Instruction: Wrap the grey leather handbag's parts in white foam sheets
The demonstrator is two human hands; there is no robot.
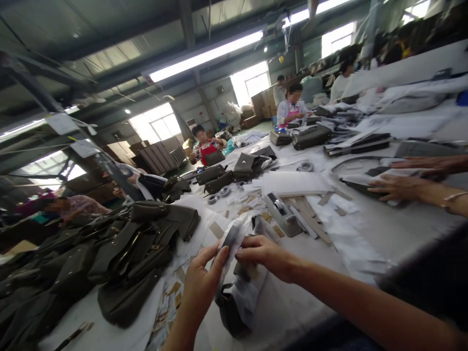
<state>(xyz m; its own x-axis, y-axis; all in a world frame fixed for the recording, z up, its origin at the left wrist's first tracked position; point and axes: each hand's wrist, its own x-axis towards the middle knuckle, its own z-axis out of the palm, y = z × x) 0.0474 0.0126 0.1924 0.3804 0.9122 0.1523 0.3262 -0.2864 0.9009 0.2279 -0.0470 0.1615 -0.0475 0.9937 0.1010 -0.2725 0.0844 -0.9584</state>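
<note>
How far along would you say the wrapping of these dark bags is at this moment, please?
Looks done: nothing I can confirm as finished. In hand: the left hand and right hand pinch a dark strap in clear film, above a partly wrapped bag on the table. Left, I would judge: the pile of dark bags beside the left hand shows no wrapping.
</note>
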